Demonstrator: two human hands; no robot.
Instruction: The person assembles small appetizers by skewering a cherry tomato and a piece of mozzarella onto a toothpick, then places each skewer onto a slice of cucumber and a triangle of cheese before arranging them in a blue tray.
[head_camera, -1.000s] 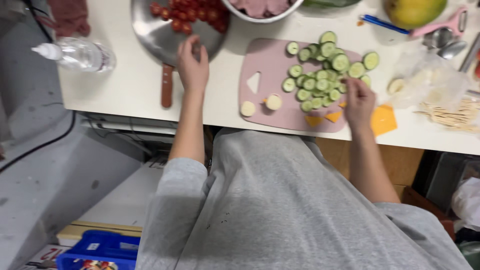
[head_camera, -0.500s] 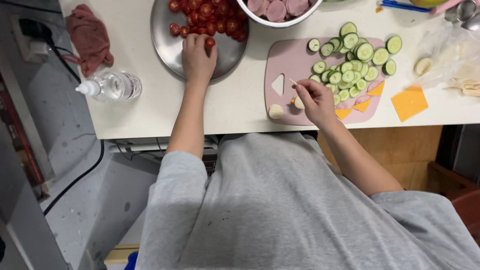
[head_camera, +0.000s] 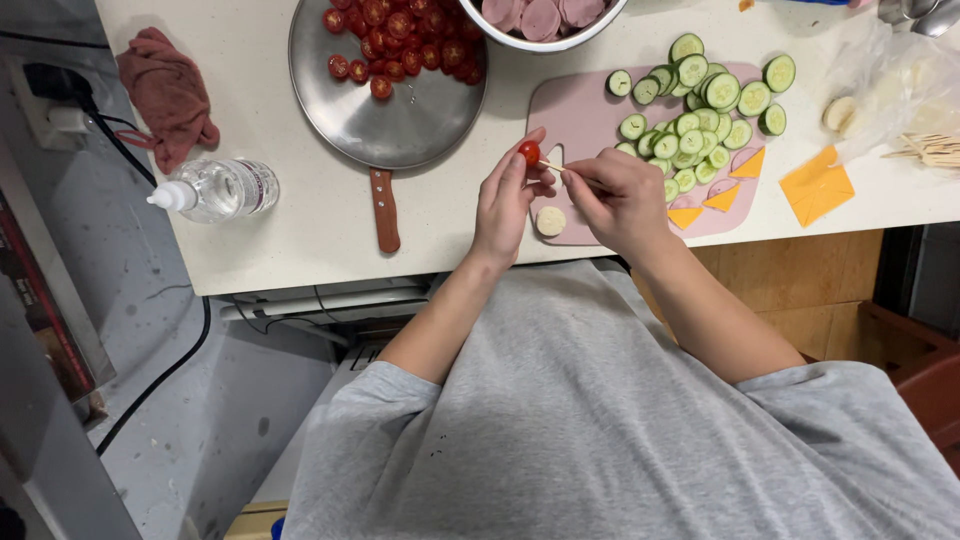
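A: Where's the tomato (head_camera: 529, 152) sitting right now?

B: Pinched in the fingertips of the left hand (head_camera: 507, 205), just over the left edge of the pink board (head_camera: 585, 115). That hand is narrow, closed on the tomato.

A: And the other hand?

B: The right hand (head_camera: 622, 198) is closed on a thin wooden skewer (head_camera: 553, 167), above the board's near half. The tip touches the tomato or is just into it; I can't tell which.

A: How would you do this well?

B: My judgement: keep the skewer in line with the tomato's middle, press slowly with a slight twist, and keep the left fingertips on the sides, out of the tip's line. A round, slick skin is likely to slip, so hold firm without crushing.

A: What else lies on the board?

B: A pale round slice (head_camera: 550, 221) at its near left corner, a heap of cucumber slices (head_camera: 700, 110) on its far right part, orange cheese triangles (head_camera: 720, 197) at its near right.

A: Beyond the board?

B: Left of it a steel pan (head_camera: 400, 110) with more tomatoes, handle pointing towards the person. Behind the board a bowl of pink sausage slices (head_camera: 540, 15). Right of it a cheese square (head_camera: 817, 185) and a clear bag (head_camera: 900, 90). Far left of the board, past the pan, a bottle (head_camera: 215, 190) lying down and a red cloth (head_camera: 165, 95).
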